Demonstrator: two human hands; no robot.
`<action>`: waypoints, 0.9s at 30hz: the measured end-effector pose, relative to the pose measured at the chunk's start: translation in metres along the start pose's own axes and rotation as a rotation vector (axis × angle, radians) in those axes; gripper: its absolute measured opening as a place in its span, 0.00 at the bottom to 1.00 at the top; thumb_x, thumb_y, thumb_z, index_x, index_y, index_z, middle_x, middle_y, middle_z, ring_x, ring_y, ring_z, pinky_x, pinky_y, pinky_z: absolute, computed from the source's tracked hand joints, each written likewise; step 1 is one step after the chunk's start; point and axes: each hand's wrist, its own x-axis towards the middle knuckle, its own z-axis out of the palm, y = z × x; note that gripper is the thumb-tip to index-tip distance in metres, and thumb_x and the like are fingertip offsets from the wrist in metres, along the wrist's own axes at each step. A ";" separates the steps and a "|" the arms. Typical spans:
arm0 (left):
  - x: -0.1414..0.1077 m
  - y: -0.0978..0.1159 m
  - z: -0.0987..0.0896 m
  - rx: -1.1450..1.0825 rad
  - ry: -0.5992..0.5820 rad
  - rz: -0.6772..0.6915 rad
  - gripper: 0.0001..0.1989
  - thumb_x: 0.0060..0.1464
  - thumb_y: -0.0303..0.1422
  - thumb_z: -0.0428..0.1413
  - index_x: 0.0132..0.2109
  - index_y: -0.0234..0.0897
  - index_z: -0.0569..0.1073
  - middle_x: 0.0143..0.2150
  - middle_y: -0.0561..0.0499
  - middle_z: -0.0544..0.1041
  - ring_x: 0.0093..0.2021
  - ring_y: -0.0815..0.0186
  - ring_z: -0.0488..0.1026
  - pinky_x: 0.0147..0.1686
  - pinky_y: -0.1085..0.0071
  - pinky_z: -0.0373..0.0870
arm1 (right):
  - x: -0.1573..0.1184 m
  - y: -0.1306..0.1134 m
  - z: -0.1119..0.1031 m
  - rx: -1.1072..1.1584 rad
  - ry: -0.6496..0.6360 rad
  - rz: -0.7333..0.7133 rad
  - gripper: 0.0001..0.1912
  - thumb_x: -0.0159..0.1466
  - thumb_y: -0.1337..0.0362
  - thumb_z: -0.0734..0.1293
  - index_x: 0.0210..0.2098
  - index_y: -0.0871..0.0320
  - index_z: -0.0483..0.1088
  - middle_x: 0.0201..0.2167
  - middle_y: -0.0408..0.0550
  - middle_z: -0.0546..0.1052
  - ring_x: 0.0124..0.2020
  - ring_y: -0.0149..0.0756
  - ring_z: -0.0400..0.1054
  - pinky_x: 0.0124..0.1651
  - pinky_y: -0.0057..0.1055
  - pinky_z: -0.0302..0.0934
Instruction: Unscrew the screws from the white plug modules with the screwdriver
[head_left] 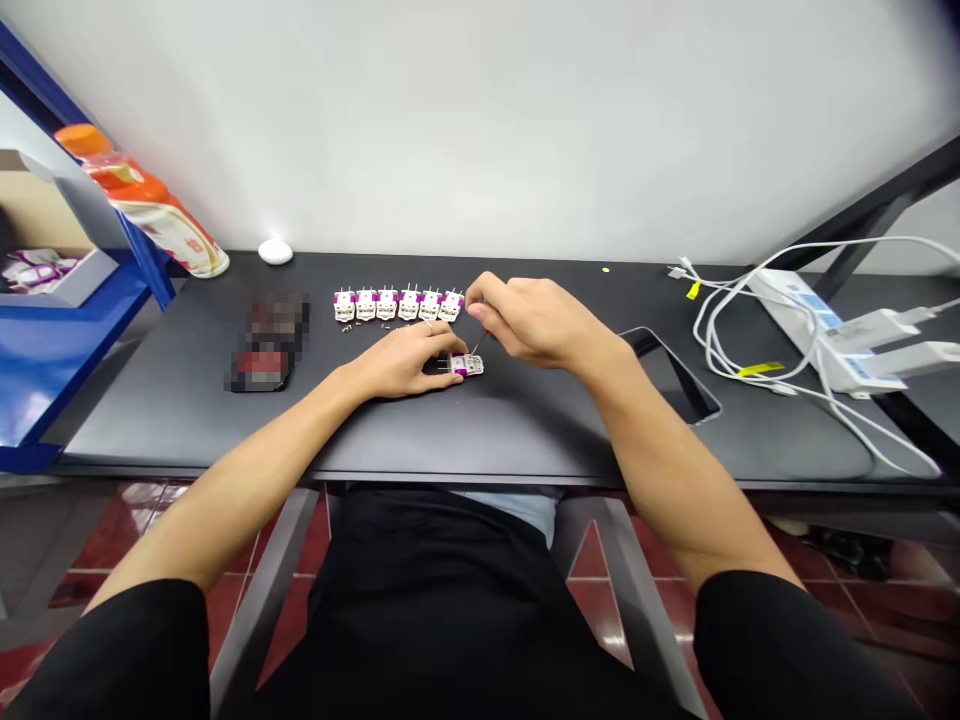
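My left hand (409, 360) rests on the dark table with thumb and fingers closed around a small white-and-purple switch-like module (470, 365), which lies flat with thin pins at its left end. In the fist of my right hand (525, 318) is a screwdriver (478, 344); its thin shaft slants down to the module and a bit of red handle shows, the rest hidden by the fingers. Behind my left hand stand several similar white-and-purple modules (387, 304) in a row, pins upward. Tiny screws (347, 328) are scattered in front of that row.
A phone-like dark slab (671, 375) lies right of my right forearm. Beyond it are white cables (720, 340) and a power strip (814, 325). At left are a blurred-out item (268, 345), a white rounded object (275, 251), an orange-capped bottle (154, 205) and an open box (90, 275).
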 end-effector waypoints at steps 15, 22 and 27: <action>0.000 -0.001 0.001 0.008 -0.001 0.008 0.22 0.75 0.49 0.60 0.62 0.38 0.81 0.55 0.41 0.83 0.51 0.54 0.81 0.51 0.61 0.76 | -0.001 0.001 0.000 0.026 0.019 -0.027 0.17 0.81 0.62 0.54 0.58 0.57 0.70 0.34 0.49 0.82 0.33 0.44 0.73 0.39 0.36 0.57; 0.000 -0.001 0.001 -0.015 0.001 -0.003 0.21 0.74 0.49 0.59 0.62 0.39 0.81 0.57 0.41 0.83 0.50 0.55 0.81 0.51 0.61 0.77 | -0.002 -0.003 -0.003 0.142 0.039 -0.054 0.15 0.75 0.67 0.56 0.56 0.55 0.70 0.41 0.52 0.82 0.39 0.46 0.74 0.44 0.39 0.65; 0.001 -0.003 0.002 -0.021 -0.004 0.003 0.22 0.75 0.50 0.59 0.62 0.39 0.81 0.56 0.41 0.83 0.51 0.54 0.81 0.52 0.60 0.77 | -0.002 -0.008 -0.011 0.123 -0.043 0.045 0.16 0.81 0.58 0.55 0.58 0.56 0.69 0.37 0.51 0.82 0.35 0.46 0.72 0.40 0.38 0.60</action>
